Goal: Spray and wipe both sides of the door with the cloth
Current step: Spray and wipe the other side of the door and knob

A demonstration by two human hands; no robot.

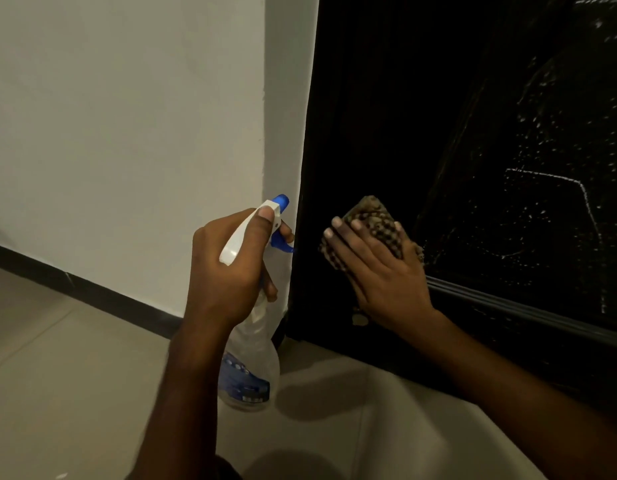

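A very dark door (421, 116) fills the right half of the view, speckled with white spray droplets toward its right side. My right hand (379, 271) presses a brown checked cloth (373, 213) flat against the door's lower left part, fingers straight. My left hand (227, 268) grips a clear spray bottle (251, 368) with a white and blue spray head by its neck, one finger on the blue trigger. The nozzle points toward the door's left edge.
A white wall (127, 116) and its projecting corner (283, 98) stand left of the door. A dark skirting board (92, 292) runs along the wall's foot. Pale floor tiles (58, 393) lie below. A raised moulding (508, 306) crosses the door's lower part.
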